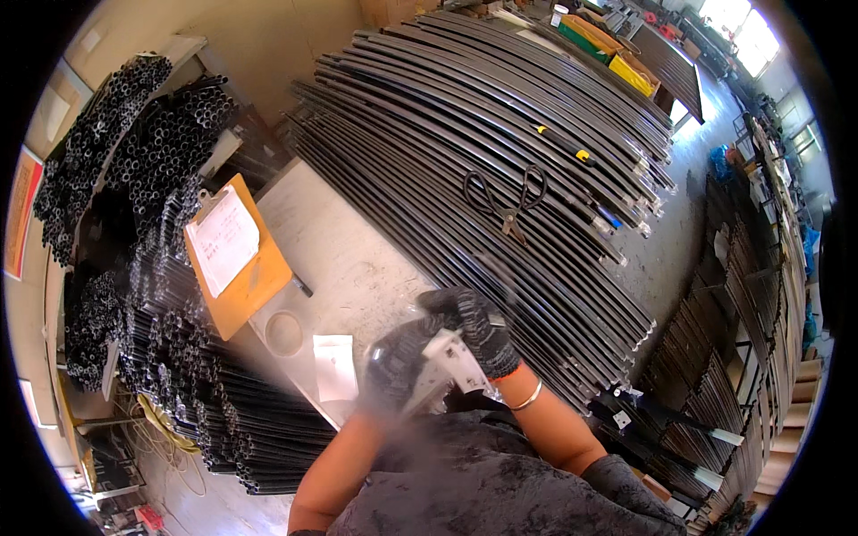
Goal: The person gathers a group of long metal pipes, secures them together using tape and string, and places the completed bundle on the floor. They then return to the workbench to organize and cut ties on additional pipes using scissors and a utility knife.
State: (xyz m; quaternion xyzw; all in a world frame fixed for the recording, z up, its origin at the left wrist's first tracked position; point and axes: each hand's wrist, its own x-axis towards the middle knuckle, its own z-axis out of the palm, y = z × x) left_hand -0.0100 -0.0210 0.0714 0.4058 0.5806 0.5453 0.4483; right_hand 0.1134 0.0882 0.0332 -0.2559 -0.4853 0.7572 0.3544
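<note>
Clipboard (259,284) lies at left on a pale desk (349,241), followed by a white slip (335,366), then the gloved left hand (398,362), blurred, its grip impossible to tell. Next comes a dark-spotted white piece (454,357), clamped by the right hand (480,332). Handling it appears the present step; the next move likely calls for steady control.

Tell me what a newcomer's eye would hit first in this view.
Probably the broad spread of long dark bars across the upper middle, with large black-handled scissors lying on top. Next, likely the orange clipboard on the left, and the stacked tubes beyond it showing round open ends. At lower centre, a white piece shows between the gloved left hand and right hand.
</note>
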